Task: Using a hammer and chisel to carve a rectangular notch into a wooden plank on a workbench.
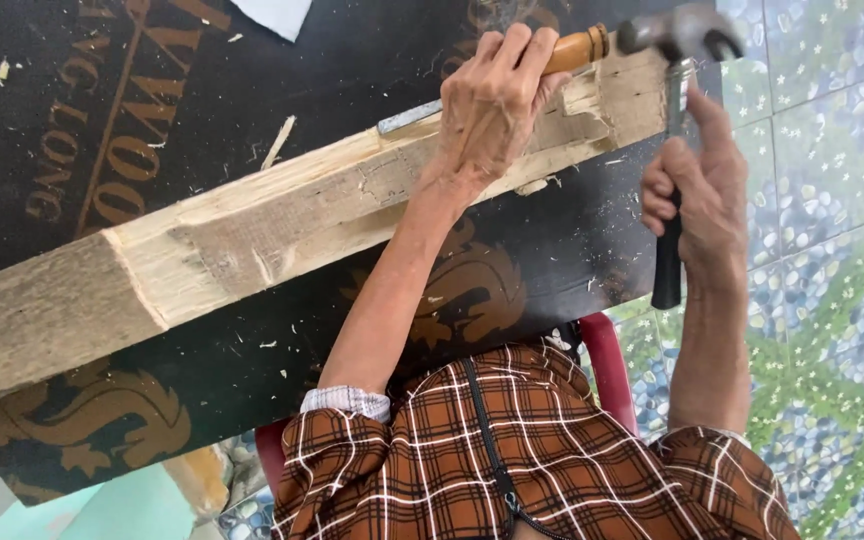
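My left hand [492,105] grips a chisel by its wooden handle [577,50]. The chisel's metal blade [410,117] lies along the top of a long pale wooden beam [282,215]. In my right hand [702,190] is a hammer with a black grip [667,270]. Its metal head [677,30] is right at the butt end of the chisel handle. The beam runs diagonally from lower left to upper right, and its surface is chipped raw under and beside my left hand.
The beam rests on a black board [282,70] with gold printing, strewn with wood chips [279,140]. A red seat [607,365] shows below the board. Pebble-patterned floor tiles [832,250] fill the right side.
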